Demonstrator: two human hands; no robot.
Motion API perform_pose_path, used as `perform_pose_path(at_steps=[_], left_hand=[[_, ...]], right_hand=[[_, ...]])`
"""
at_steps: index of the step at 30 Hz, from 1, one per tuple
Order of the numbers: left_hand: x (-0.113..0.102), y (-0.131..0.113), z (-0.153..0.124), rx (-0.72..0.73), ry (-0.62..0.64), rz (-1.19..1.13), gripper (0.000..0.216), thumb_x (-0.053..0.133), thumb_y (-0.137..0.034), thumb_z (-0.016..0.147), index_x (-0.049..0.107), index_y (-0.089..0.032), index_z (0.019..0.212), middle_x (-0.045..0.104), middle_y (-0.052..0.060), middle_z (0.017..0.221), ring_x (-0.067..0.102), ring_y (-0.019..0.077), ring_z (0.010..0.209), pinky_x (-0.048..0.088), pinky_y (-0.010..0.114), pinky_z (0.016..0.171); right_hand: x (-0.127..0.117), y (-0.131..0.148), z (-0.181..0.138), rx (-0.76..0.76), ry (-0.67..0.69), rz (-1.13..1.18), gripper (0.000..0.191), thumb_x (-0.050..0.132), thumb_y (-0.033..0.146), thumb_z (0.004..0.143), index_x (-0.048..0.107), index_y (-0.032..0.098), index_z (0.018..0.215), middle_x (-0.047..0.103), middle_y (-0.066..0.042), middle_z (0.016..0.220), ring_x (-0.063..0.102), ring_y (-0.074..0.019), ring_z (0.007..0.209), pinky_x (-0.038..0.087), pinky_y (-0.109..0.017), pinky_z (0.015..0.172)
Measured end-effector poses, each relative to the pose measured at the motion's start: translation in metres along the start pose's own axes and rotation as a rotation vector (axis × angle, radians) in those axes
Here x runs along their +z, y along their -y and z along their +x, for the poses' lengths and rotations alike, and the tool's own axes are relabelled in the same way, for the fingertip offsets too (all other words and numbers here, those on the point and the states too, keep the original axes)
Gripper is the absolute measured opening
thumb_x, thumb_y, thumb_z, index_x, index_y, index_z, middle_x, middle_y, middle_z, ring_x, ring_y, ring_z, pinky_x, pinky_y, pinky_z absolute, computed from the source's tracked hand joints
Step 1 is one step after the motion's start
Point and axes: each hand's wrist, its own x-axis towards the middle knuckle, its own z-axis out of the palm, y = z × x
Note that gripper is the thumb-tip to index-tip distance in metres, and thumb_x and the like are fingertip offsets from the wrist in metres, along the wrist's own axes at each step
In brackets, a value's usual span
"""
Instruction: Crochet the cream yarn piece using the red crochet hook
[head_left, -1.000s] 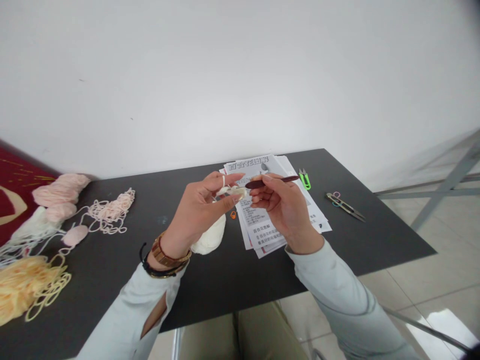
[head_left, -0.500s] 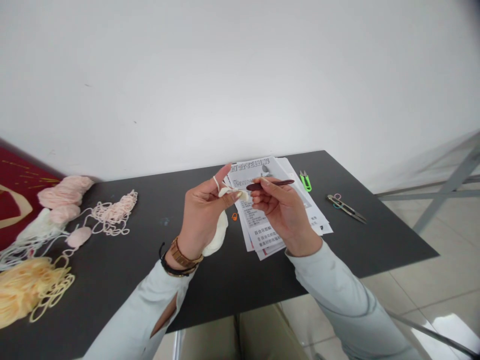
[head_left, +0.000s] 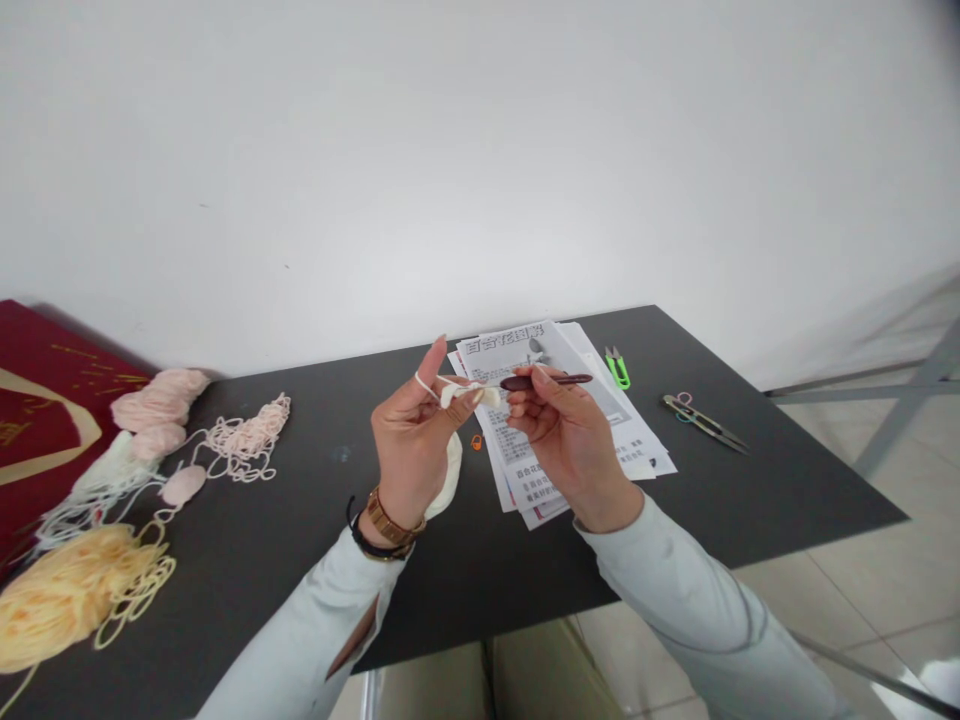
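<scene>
Cream crochet piece point(head_left: 489, 397) pinched in the left hand point(head_left: 412, 430) above the black table point(head_left: 262, 540), meeting the crochet hook point(head_left: 551, 381).
Left thumb and fingers nip the piece while a yarn strand point(head_left: 426, 384) runs over the raised index finger; the right hand point(head_left: 574, 430) pinches the hook's dark brown handle, aimed at the work. For neat stitches, I'd judge it best to keep that strand evenly taut, grip close to the loop and avoid splitting the yarn; the hook's tip is too small to make out. Beyond, printed sheets point(head_left: 499, 440) are headed 百合花图解, the finer lines unreadable. No brand shows on the green thread snips point(head_left: 619, 368); gold marks on the red bag or box point(head_left: 41, 420) are illegible.
</scene>
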Motion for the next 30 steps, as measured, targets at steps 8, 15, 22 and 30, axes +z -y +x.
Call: perform_pose_path(at_steps=[8,15,22,30], left_hand=[[-0.003,0.009,-0.002,0.280,0.012,0.267,0.058,0.079,-0.005,0.065,0.070,-0.034,0.115,0.076,-0.001,0.082,0.067,0.0127,0.077,0.056,0.028,0.079],[0.008,0.001,-0.009,-0.140,-0.117,0.024,0.053,0.081,-0.011,0.065,0.071,-0.031,0.114,0.074,-0.006,0.076,0.063,0.0071,0.070,0.052,0.022,0.078],[0.007,-0.019,0.005,-0.568,-0.011,-0.344,0.041,0.077,-0.005,0.062,0.074,-0.016,0.102,0.074,0.000,0.067,0.067,0.0085,0.062,0.052,0.018,0.067],[-0.002,-0.031,0.015,-0.556,0.069,-0.335,0.040,0.076,-0.004,0.061,0.076,-0.015,0.099,0.075,0.002,0.072,0.067,0.0093,0.064,0.052,0.020,0.071]], right_hand=[[0.003,-0.002,-0.003,-0.007,-0.013,-0.075,0.016,0.076,0.030,0.076,0.074,0.016,0.084,0.076,-0.002,0.068,0.071,-0.0102,0.058,0.060,-0.016,0.058],[0.007,-0.008,-0.016,-0.457,-0.030,-0.543,0.011,0.069,0.024,0.083,0.076,0.026,0.092,0.077,-0.001,0.081,0.072,-0.0143,0.066,0.062,-0.028,0.065],[-0.006,-0.012,-0.026,-0.979,0.256,-1.016,0.050,0.061,0.000,0.080,0.069,0.033,0.116,0.073,-0.005,0.103,0.068,-0.0180,0.091,0.057,-0.033,0.080],[0.004,-0.009,-0.017,-0.536,0.076,-0.453,0.010,0.070,0.027,0.083,0.077,0.031,0.090,0.073,-0.001,0.085,0.068,-0.0132,0.069,0.060,-0.025,0.057]])
